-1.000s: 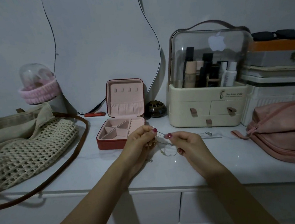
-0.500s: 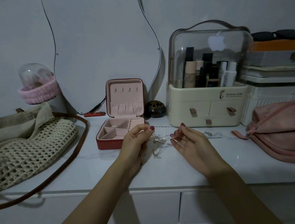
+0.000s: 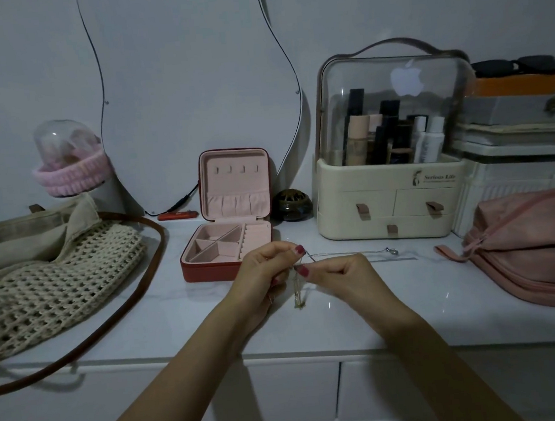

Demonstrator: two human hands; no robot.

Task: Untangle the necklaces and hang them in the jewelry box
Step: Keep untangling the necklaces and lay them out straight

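Thin tangled necklaces (image 3: 299, 290) hang between my two hands just above the white counter. My left hand (image 3: 265, 271) pinches the chains from the left, and my right hand (image 3: 337, 274) pinches them from the right, fingertips almost touching. One silver chain (image 3: 353, 253) runs right along the counter to a small pendant (image 3: 391, 251). A gold strand dangles down to the counter. The red jewelry box (image 3: 229, 229) stands open just behind my left hand, its pink lid upright with a row of small hooks (image 3: 236, 169) that are bare.
A knitted cream bag (image 3: 47, 284) with a brown strap lies at the left. A cream cosmetics organiser (image 3: 392, 197) stands behind at the right, with a pink pouch (image 3: 534, 248) further right. A small dark jar (image 3: 291, 205) sits beside the jewelry box. Drawers lie under the counter edge.
My hands spread apart half a second ago, then came back together. A chain now stretches right along the counter, and a gold strand hangs lower between my hands.
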